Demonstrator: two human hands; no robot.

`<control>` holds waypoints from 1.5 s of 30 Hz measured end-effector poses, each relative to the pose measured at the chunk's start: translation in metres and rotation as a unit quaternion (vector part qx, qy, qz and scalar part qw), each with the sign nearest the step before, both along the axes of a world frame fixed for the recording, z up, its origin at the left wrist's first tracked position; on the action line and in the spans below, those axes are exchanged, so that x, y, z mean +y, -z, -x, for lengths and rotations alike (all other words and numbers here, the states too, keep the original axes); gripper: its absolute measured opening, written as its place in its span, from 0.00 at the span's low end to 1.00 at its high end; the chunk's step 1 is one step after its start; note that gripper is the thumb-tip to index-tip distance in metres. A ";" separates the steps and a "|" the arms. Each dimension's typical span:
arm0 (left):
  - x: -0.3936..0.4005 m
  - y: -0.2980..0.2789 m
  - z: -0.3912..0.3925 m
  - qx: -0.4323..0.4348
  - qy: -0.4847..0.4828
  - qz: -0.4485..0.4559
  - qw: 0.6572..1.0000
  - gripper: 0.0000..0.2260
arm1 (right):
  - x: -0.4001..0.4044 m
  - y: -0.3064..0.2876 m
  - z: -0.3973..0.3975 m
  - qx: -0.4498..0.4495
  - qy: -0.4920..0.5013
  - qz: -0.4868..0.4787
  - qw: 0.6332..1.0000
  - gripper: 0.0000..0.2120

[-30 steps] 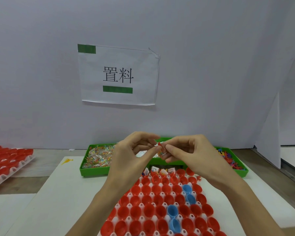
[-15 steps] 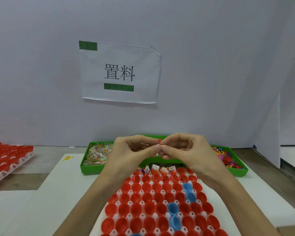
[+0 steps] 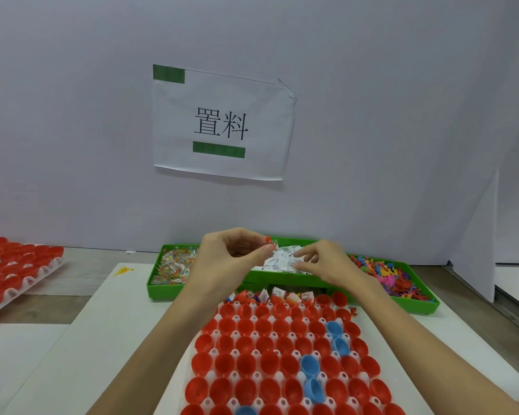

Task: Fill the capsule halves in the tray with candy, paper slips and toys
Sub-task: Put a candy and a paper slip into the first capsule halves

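**Two hands above the green box**

The left hand (image 3: 234, 259) was up above the long green plastic box (image 3: 282, 278). Its thumb and fingers were pinched on a tiny red plastic toy (image 3: 269, 241) and a small clear wrapped thing, too small to tell. The right hand (image 3: 327, 265) was just beside it, over the pile of small white paper slips (image 3: 277, 262) in the middle part of the box. Its fingers were curled down toward the slips, but I cannot tell if it had hold of one.

The wrapped candy (image 3: 176, 265) lay in the left part of the box, and the bright little plastic toys (image 3: 387, 275) in the right part.

Near the person, on the white counter (image 3: 102, 339), sat the white tray (image 3: 264, 381) of red and blue capsule halves (image 3: 270, 360). Only the far row held wrappers and slips.

A second tray of red halves (image 3: 12, 271) sat far left. A paper sign (image 3: 222, 124) hung on the wall.
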State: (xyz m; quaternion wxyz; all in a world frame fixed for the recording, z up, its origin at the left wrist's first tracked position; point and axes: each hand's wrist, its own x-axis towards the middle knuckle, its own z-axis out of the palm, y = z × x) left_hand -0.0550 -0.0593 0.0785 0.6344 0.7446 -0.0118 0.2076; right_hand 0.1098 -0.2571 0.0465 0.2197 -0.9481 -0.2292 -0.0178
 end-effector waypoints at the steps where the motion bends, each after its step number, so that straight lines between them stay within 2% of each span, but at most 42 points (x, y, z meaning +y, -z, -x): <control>1: 0.000 0.000 0.000 0.000 0.002 -0.002 1.000 0.03 | 0.003 0.002 -0.001 0.003 -0.004 -0.003 1.000 0.16; 7: 0.002 0.003 -0.002 0.003 0.005 -0.028 1.000 0.03 | 0.019 0.006 -0.001 -0.015 0.001 -0.022 1.000 0.06; 20: 0.001 0.010 -0.006 0.012 -0.014 -0.048 0.999 0.03 | 0.009 0.014 -0.008 0.002 0.064 -0.218 0.974 0.03; 24: 0.000 0.013 -0.006 0.009 -0.026 -0.054 0.998 0.02 | 0.006 0.016 -0.005 -0.028 0.060 -0.238 0.969 0.01; 28: -0.001 0.015 -0.006 0.004 -0.039 -0.055 0.998 0.02 | 0.005 0.013 0.010 -0.100 0.071 -0.262 0.957 0.03; 30: -0.002 0.017 -0.006 0.000 -0.043 -0.050 0.998 0.02 | 0.005 0.005 0.025 -0.139 0.052 -0.283 0.948 0.03; 33: -0.003 0.016 -0.006 -0.013 -0.038 -0.057 0.998 0.03 | 0.006 -0.009 0.055 -0.158 -0.039 -0.296 0.941 0.02; 38: -0.008 0.012 -0.004 -0.043 0.024 -0.084 0.995 0.07 | 0.003 -0.025 0.095 -0.203 -0.136 -0.209 0.947 0.07; 41: -0.013 0.011 -0.002 -0.051 0.052 -0.096 0.993 0.06 | -0.001 -0.028 0.106 -0.160 -0.132 -0.199 0.958 0.10; 45: -0.017 0.012 -0.002 -0.056 0.056 -0.093 0.992 0.07 | -0.008 -0.032 0.111 -0.090 -0.129 -0.258 0.953 0.12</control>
